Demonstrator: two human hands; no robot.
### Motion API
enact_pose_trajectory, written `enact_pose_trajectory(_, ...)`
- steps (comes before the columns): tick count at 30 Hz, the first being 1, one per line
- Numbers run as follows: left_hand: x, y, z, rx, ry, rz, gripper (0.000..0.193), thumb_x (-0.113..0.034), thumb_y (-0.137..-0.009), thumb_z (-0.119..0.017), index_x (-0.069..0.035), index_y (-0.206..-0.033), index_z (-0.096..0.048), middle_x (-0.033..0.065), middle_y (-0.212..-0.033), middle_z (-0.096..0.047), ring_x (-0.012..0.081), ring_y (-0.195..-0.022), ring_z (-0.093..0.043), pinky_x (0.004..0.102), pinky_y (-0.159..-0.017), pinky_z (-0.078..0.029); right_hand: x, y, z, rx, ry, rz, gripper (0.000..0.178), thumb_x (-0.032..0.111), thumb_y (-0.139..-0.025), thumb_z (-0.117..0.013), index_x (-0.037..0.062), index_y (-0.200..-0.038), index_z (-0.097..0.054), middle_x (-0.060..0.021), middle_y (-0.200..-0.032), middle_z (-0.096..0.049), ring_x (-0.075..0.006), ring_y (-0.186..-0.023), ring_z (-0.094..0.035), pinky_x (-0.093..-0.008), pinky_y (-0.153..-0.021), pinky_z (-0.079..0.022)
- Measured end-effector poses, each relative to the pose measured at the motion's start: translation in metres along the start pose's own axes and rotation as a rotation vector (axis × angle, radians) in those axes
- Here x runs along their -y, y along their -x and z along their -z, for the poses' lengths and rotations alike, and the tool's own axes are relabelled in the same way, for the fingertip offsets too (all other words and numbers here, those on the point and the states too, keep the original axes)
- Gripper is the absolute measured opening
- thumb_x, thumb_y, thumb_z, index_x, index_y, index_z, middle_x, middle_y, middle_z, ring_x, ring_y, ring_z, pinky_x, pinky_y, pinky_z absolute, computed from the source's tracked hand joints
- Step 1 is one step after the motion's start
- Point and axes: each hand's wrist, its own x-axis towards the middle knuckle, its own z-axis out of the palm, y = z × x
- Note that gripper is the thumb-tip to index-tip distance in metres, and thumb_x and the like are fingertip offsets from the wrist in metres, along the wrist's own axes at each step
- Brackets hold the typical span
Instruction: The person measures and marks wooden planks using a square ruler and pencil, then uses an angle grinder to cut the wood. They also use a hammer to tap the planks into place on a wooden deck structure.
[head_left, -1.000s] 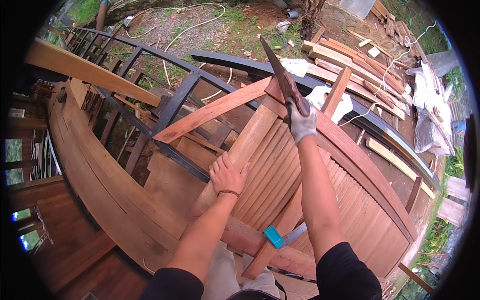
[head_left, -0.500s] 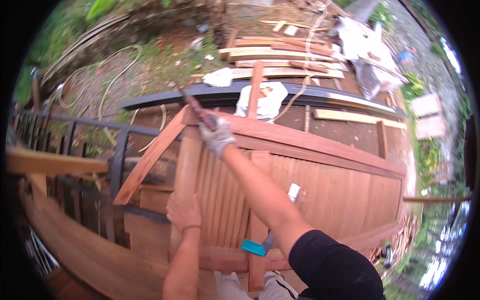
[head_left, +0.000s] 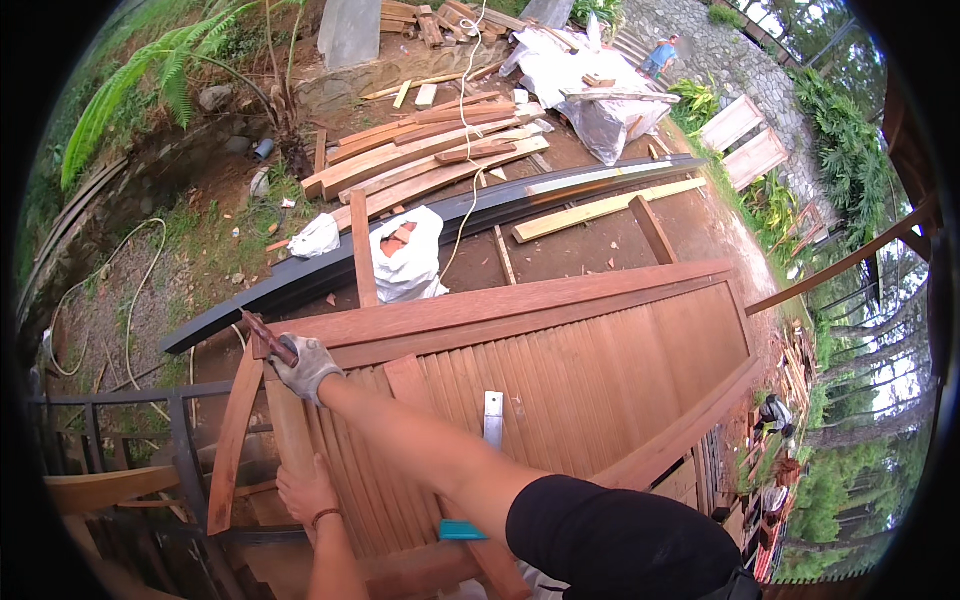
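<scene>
My right hand (head_left: 305,368), in a grey-white glove, is closed around a reddish-brown wooden-handled tool (head_left: 268,338) at the upper left corner of a slatted wooden panel (head_left: 600,370). The tool's exact kind is unclear. Bare, with a band at the wrist, my left hand (head_left: 308,490) grips the panel's left upright lower down. A loose reddish board (head_left: 408,385) lies across the slats, partly under my right forearm. Near it show a metal blade (head_left: 493,418) and a teal handle (head_left: 462,530); my forearm hides whether they join as one square.
Left of the panel are a slanting board (head_left: 235,440) and a dark metal railing (head_left: 180,420). Beyond lie a long dark beam (head_left: 250,312), a white sack (head_left: 408,280) and stacked planks (head_left: 430,150). A person (head_left: 660,57) stands far off at the upper right.
The view has swung, so the panel and both hands appear lower and further left. My right hand still holds the tool at the corner; my left hand remains on the upright.
</scene>
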Motion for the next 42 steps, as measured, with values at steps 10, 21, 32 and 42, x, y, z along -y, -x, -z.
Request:
enact_pose_trajectory(10,-0.008,-0.004,0.004,0.018,0.001,0.034,0.078,-0.055,-0.074,-0.071,-0.001,-0.126,-0.049,0.0164,-0.121,-0.055,0.0351,-0.114,-0.053,0.0493,-0.091,-0.045,-0.008,-0.004,-0.002,-0.02,-0.005,0.045,0.029,0.032,-0.087,-0.062,0.0043,-0.094,-0.058,-0.0243,-0.09,-0.066,-0.0434,-0.092,-0.062,-0.048,-0.082,-0.05)
enact_pose_trajectory(21,-0.002,-0.003,0.004,0.013,-0.005,0.001,0.078,-0.057,-0.073,-0.072,-0.002,-0.123,-0.05,0.0159,-0.117,-0.056,0.0353,-0.112,-0.054,0.0481,-0.091,-0.046,-0.001,0.002,0.0,-0.008,-0.014,-0.002,0.03,0.033,-0.087,-0.065,0.0043,-0.092,-0.056,-0.0247,-0.089,-0.064,-0.0445,-0.092,-0.06,-0.0481,-0.081,-0.047)
enact_pose_trajectory(32,-0.007,0.0,0.0,0.003,-0.05,0.008,0.076,-0.058,-0.077,-0.069,-0.002,-0.125,-0.049,0.0162,-0.119,-0.056,0.035,-0.113,-0.054,0.048,-0.09,-0.047,-0.008,0.046,0.026,-0.072,-0.006,0.04,0.024,0.026,-0.085,-0.062,0.0046,-0.093,-0.058,-0.0241,-0.087,-0.064,-0.0455,-0.086,-0.061,-0.0492,-0.076,-0.05)
enact_pose_trajectory(42,0.004,-0.001,-0.006,-0.061,-0.008,-0.04,0.075,-0.06,-0.073,-0.071,-0.003,-0.118,-0.052,0.0148,-0.111,-0.058,0.0332,-0.108,-0.056,0.0464,-0.087,-0.048,-0.019,0.1,0.058,-0.098,-0.046,0.14,0.019,0.021,-0.086,-0.066,0.0031,-0.09,-0.062,-0.0229,-0.077,-0.063,-0.0437,-0.076,-0.062,-0.0453,-0.067,-0.05)
